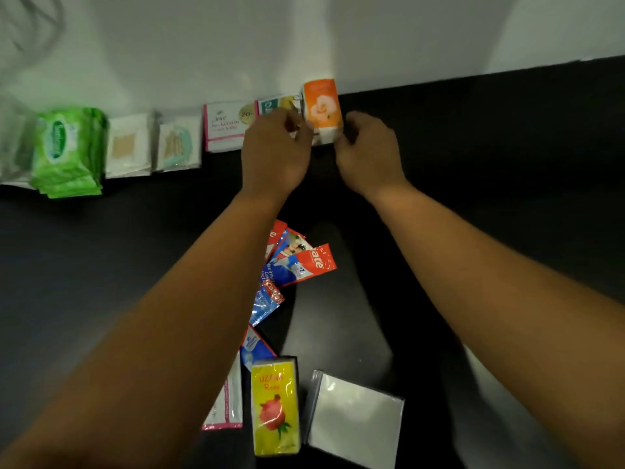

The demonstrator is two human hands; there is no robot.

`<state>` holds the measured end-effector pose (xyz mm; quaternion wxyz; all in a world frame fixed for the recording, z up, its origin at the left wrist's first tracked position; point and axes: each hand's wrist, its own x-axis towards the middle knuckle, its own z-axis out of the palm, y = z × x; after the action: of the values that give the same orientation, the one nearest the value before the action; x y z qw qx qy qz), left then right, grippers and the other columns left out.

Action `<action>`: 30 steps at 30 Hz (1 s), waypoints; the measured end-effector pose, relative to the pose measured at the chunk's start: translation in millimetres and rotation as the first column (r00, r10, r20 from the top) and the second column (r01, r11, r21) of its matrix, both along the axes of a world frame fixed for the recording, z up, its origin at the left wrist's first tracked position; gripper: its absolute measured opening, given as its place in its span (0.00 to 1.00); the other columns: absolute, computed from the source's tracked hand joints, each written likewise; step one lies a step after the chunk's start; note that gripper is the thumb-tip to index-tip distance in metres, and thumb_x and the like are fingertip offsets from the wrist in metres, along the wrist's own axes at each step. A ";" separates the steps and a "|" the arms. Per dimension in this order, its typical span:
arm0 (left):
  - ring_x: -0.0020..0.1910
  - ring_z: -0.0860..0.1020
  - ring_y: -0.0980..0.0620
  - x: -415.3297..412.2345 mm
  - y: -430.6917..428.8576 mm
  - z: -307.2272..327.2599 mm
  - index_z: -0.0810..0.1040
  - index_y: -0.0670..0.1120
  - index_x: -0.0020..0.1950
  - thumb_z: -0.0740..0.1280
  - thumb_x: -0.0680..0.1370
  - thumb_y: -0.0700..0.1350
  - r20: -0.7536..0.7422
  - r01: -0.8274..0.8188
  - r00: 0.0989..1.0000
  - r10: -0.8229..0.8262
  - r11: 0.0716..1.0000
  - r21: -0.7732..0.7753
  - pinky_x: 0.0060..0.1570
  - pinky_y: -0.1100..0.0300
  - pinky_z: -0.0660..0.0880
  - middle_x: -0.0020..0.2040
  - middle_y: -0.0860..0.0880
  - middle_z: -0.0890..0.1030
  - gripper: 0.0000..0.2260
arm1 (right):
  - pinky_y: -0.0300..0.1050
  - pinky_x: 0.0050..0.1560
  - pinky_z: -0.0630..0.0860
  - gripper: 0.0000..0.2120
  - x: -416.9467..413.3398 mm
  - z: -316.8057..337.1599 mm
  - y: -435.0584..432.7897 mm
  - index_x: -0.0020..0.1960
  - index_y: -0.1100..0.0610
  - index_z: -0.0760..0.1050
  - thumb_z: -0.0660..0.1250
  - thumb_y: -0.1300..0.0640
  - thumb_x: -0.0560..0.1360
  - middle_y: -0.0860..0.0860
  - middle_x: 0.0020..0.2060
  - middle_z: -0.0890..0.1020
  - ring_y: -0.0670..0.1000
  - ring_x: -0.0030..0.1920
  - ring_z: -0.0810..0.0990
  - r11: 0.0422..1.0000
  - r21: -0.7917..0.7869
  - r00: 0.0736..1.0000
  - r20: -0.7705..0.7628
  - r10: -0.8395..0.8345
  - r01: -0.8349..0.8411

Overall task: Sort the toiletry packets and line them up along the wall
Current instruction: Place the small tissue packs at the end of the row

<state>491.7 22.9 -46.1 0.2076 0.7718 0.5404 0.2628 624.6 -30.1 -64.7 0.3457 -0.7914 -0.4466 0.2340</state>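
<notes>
Right now the black table (507, 198) meets the white wall (304, 35) along one seam, and I see the sorted row standing on that seam: green wipes pack (66, 147) far left, then the Dove packet (226, 126) and the teal packet (274, 104). Both my forearms reach straight out to the row's right end. There the orange tissue pack (321, 108) stands upright with its long axis vertical and its back to the wall, just beside the teal packet. My left hand (275, 154) and right hand (367, 154) flank it, equally near, fingers curled in and pinching its lower sides. I judge the next move a small nudge leftward to seat it flush. The loose toothpaste sachets (297, 262) and yellow tissue pack (275, 404) lie well apart from the row — back toward me, under my left forearm.
</notes>
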 end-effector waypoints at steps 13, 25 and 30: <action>0.41 0.77 0.58 -129.8 -157.6 7.6 0.84 0.46 0.55 0.70 0.78 0.41 0.077 0.284 0.959 -0.274 0.941 -0.187 0.48 0.61 0.77 0.49 0.51 0.82 0.07 | 0.47 0.52 0.79 0.09 -106.7 34.3 -164.0 0.54 0.53 0.81 0.71 0.56 0.74 0.50 0.49 0.83 0.48 0.48 0.81 0.926 -0.056 0.928 -0.025 0.373 -0.374; 0.63 0.71 0.49 -208.9 -214.2 -14.3 0.76 0.55 0.67 0.73 0.73 0.56 -0.297 0.428 0.790 -0.537 0.829 -0.361 0.63 0.49 0.68 0.62 0.52 0.76 0.22 | 0.51 0.61 0.73 0.27 -169.2 19.7 -229.9 0.69 0.49 0.72 0.72 0.45 0.73 0.51 0.63 0.73 0.54 0.64 0.70 0.777 -0.507 0.813 0.224 0.537 -0.374; 0.59 0.73 0.50 -198.7 -211.7 -2.2 0.77 0.56 0.58 0.72 0.75 0.53 -0.309 0.440 0.777 -0.549 0.824 -0.357 0.60 0.50 0.69 0.55 0.52 0.78 0.13 | 0.52 0.58 0.74 0.16 -173.0 19.9 -231.9 0.61 0.49 0.75 0.71 0.50 0.74 0.50 0.57 0.76 0.53 0.60 0.72 0.835 -0.423 0.867 0.189 0.462 -0.352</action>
<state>293.0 -188.8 -48.3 0.2562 0.8891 0.3772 -0.0390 451.6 -262.0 -44.8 0.0622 -0.7530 -0.5977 0.2679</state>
